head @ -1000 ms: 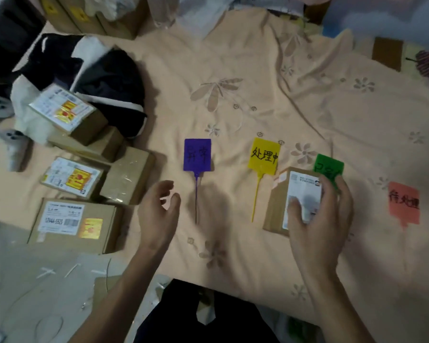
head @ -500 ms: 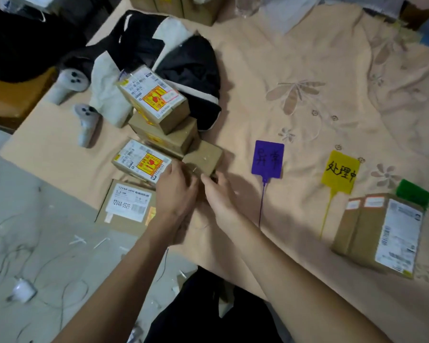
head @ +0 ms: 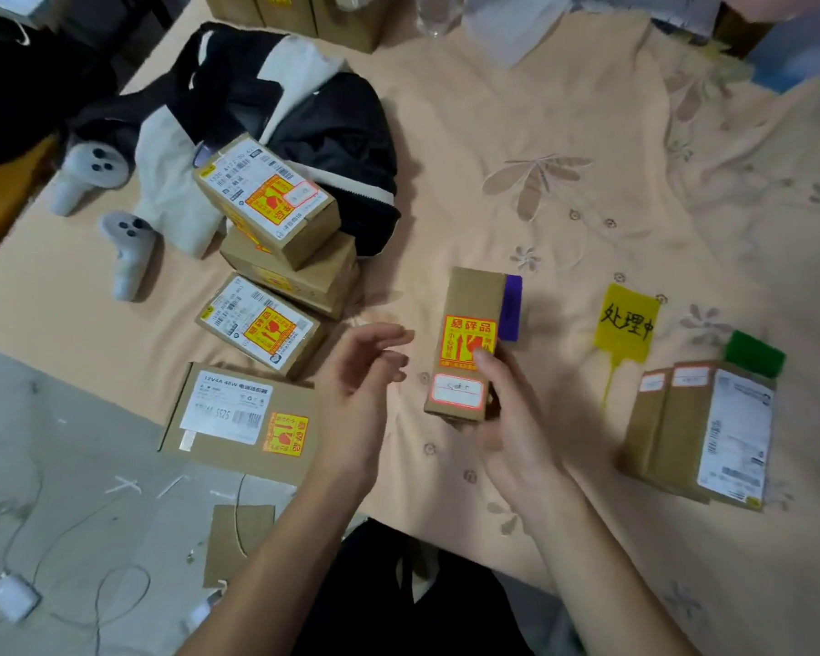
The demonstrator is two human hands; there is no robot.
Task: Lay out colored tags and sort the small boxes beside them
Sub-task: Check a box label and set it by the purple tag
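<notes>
My right hand [head: 503, 419] grips a small brown box [head: 467, 324] with a yellow-red sticker, held upright above the cloth. The box covers most of the purple tag [head: 512, 307]. My left hand [head: 361, 381] hovers just left of the box, fingers apart and empty. The yellow tag [head: 627, 321] lies to the right. A green tag [head: 753, 355] peeks out behind a larger labelled box [head: 701, 428] at the right. Several more boxes sit at the left: a stacked pair [head: 268, 198], one [head: 261, 324] below it, and a flat one [head: 242, 419].
A black-and-white garment [head: 304, 120] and two white controllers [head: 129, 248] lie at the back left. More cartons [head: 304, 11] stand along the far edge. The table's front-left edge drops to a grey floor with cables and a charger [head: 13, 598].
Both hands left the pile at the left; my right hand has lifted a small box from it and carried it right, in front of the purple tag. My left hand has let go and opened.
</notes>
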